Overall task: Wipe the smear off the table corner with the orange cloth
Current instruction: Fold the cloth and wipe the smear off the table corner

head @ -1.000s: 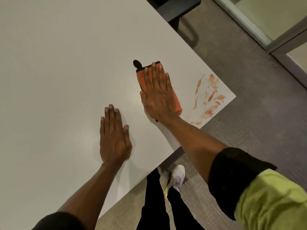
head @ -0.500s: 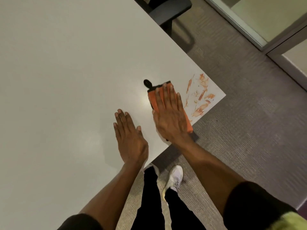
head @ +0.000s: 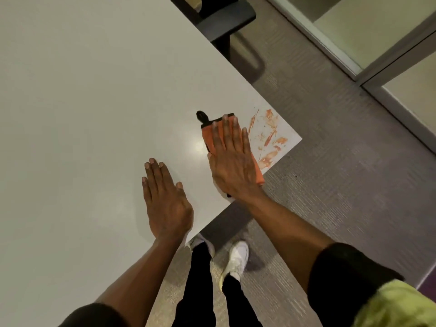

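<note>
Pressing flat on the orange cloth (head: 208, 138), the right hand (head: 232, 161) has its fingers straight and together, an open-palm grip that pins the folded cloth to the surface (head: 82, 90) rather than closing around it. The left hand (head: 164, 199) lies open and empty on the bare surface to the near left, palm down, apparently as a brace. The cloth sits by the right-hand corner, just left of the smear (head: 269, 138), a scatter of orange-red streaks and flecks between the cloth and the two edges that meet there; the cloth's right edge seems to touch the nearest streaks, though the hand hides part of that line. To do the step well, the palm should probably keep even downward pressure and slide the cloth rightward across the streaks, then draw it back inward so the residue is pulled onto the surface and not pushed off onto the carpet (head: 342, 173). A dark loop (head: 201, 115) sticks out from the cloth's far end and could trail through the mess. Nothing stands between cloth and smear. A dark chair (head: 226, 22) is tucked at the far edge, well apart from the corner, and the person's white shoes (head: 236, 258) stand on the carpet just under the near edge.
</note>
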A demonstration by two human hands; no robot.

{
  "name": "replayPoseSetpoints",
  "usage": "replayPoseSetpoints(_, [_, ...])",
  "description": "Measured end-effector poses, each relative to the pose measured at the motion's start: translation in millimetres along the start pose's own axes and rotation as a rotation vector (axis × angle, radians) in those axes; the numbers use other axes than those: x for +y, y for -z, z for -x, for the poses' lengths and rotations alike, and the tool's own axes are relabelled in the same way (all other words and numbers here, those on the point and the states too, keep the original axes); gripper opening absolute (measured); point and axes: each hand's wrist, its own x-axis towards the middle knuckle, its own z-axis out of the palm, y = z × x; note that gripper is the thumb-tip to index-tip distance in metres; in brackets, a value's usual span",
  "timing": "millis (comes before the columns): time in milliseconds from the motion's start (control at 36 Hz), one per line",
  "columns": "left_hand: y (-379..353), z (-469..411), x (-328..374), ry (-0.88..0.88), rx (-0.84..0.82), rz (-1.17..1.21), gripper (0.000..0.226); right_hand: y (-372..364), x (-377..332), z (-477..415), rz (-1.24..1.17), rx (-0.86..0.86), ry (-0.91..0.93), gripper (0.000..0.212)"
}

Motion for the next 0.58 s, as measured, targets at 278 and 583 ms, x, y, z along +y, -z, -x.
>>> replayPoseSetpoints(278, [0,0,-1,-0.01,0.007,0.034,0.067,-20,-16,82,-0.026,-0.001,0.13,0.075])
replayPoseSetpoints(583, [-3,0,-1,0.002,0.028,0.017,0.067,7,20,-26,0.014,0.013,-0.004,0.073])
